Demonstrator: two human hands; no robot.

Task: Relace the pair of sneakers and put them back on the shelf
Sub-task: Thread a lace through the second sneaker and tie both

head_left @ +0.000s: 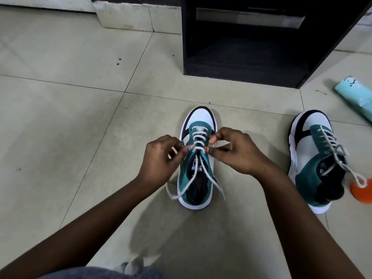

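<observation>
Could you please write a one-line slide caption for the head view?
Both hands, left hand and right hand, lace a teal sneaker before a dark shelf.

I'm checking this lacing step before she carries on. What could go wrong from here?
1. The white lace ends trail loose over the teal-and-white sneaker being laced; the left hand or right hand could pull them uneven.
2. The second teal-and-white sneaker's lace loop lies on an orange disc and might drag it when lifted.
</observation>
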